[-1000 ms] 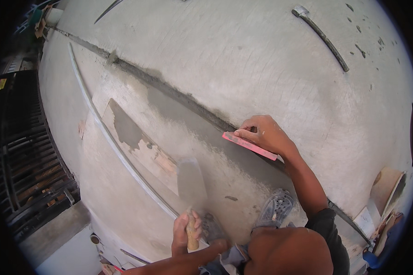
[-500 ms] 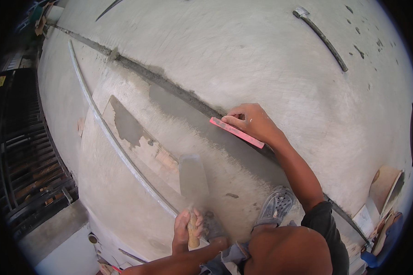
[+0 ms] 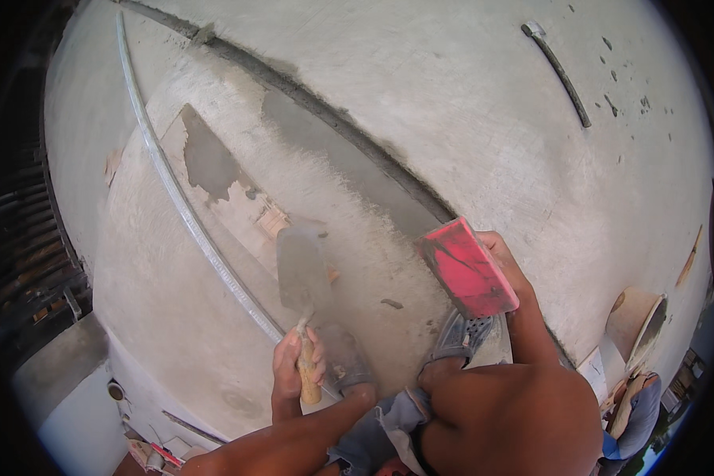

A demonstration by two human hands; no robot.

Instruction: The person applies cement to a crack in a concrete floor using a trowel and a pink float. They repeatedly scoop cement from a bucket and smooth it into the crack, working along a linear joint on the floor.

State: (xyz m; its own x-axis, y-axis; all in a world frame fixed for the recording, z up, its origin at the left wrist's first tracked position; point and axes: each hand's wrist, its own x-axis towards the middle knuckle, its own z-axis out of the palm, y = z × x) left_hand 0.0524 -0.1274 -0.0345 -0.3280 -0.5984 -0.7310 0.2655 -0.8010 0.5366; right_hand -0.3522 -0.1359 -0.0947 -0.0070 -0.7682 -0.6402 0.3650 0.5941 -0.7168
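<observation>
My left hand (image 3: 288, 366) is wrapped round the wooden handle of a trowel (image 3: 303, 270), whose grey blade points away from me above a wooden board. In my right hand (image 3: 496, 247) is a red-pink plastering float (image 3: 472, 268), tilted up so its flat, mortar-smeared face shows; the fingers are mostly behind it. Beyond the float, a smooth strip of wet mortar (image 3: 373, 186) runs along a dark groove (image 3: 325, 113) in the concrete. Grey mortar (image 3: 208, 159) lies on the far part of the board (image 3: 250, 210), left of the strip.
A long metal tube (image 3: 184, 202) lies left of the board. At the far right rests a hammer (image 3: 559, 75), near scattered mortar crumbs. An overturned bucket (image 3: 635, 321) lies at the right. Dark metal railings (image 3: 24, 230) stand at the left. My shoes (image 3: 456, 341) are close to the float.
My right hand has lifted the float off the mortar strip, drawn it nearer and turned its face up. The trowel stays in my left hand. The view has shifted somewhat.
</observation>
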